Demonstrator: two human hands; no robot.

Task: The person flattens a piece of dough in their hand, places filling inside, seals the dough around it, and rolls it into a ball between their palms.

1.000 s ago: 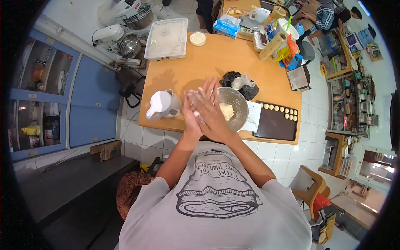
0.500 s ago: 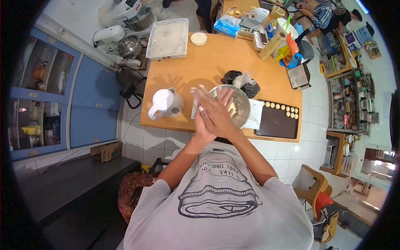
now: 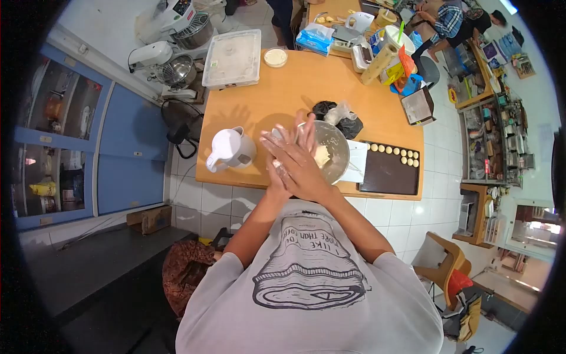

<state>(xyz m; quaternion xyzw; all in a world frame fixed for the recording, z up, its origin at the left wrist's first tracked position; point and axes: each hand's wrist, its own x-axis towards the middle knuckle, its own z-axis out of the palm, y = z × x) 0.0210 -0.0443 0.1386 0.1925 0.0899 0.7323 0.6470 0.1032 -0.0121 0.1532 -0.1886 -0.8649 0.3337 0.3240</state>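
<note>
Palm against palm, my right hand (image 3: 300, 165) lies across my left hand (image 3: 279, 182), fingers of both stretched out and whitened by a pale residue. Whatever sits between the palms is hidden. Both are over the left side of a metal mixing bowl (image 3: 337, 137), which has a lump of pale yellow dough (image 3: 322, 155) in it. To the bowl's right, a dark baking tray (image 3: 389, 176) carries several small round dough balls (image 3: 377, 147) along its far and right edges. A white pitcher (image 3: 233, 148) stands left of my hands.
Black and clear plastic bags (image 3: 349, 123) lie behind the bowl, and white paper (image 3: 356, 159) lies between bowl and tray. Farther back are a lidded plastic box (image 3: 232, 58) and a small tub (image 3: 275, 57). Other people (image 3: 451, 22) are at the far right.
My palms have shifted against each other, and both hands sit slightly farther left, showing more of the dough in the bowl. The whole view has moved a little.
</note>
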